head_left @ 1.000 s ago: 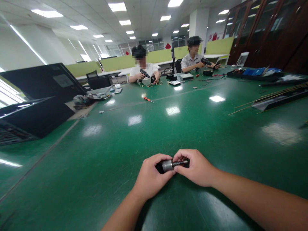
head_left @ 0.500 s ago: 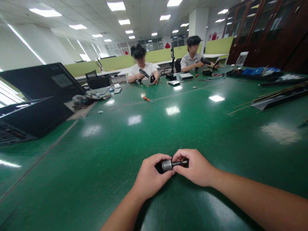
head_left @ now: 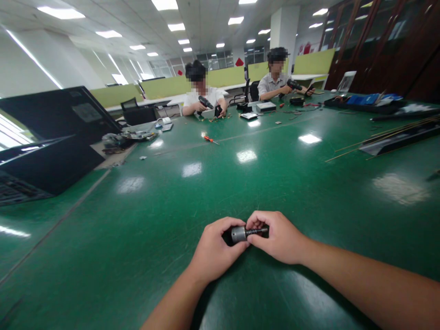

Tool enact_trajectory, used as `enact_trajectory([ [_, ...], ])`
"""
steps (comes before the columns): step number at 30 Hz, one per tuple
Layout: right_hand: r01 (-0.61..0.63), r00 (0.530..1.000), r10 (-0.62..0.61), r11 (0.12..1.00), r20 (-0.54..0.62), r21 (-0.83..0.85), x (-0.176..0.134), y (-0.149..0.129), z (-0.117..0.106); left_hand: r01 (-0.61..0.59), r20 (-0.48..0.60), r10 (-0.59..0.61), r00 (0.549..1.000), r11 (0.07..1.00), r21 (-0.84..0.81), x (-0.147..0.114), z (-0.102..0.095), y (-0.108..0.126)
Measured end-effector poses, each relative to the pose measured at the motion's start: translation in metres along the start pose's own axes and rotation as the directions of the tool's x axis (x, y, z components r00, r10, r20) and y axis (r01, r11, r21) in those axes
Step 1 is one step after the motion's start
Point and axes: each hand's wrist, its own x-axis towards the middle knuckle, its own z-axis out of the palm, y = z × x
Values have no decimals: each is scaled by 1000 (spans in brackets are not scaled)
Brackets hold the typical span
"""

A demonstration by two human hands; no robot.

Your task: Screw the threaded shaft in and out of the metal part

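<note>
Between my two hands is a metal cylinder with a thin ridged shaft (head_left: 239, 234), lying roughly sideways just above or on the green table (head_left: 172, 192); I cannot tell which. My left hand (head_left: 215, 250) curls round the thick silver body, thumb below and forefinger above. My right hand (head_left: 280, 238) pinches the part where the body meets the dark ridged shaft, whose tip points right toward my palm. The fingertips of both hands nearly meet at the middle of the part. Some of its surface is hidden behind my fingers.
An orange-handled screwdriver (head_left: 209, 139) lies farther off. At left stands a large black open casing (head_left: 51, 165). Thin rods (head_left: 354, 151) and a black tray (head_left: 364, 106) lie at right. Across the table sit two people (head_left: 202, 98), each holding a power drill.
My hands and the metal part stay almost where they were. The view has shifted very slightly.
</note>
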Motion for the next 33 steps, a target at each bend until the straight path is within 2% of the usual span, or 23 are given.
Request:
enact_trajectory([
  [27, 10, 1000, -10, 1000, 7, -4, 1, 2, 1, -6, 49, 3, 999, 999, 48, 1, 1, 0],
  [33, 21, 1000, -20, 996, 12, -91, 1, 3, 0, -7, 46, 3, 999, 997, 81, 0, 2, -2],
])
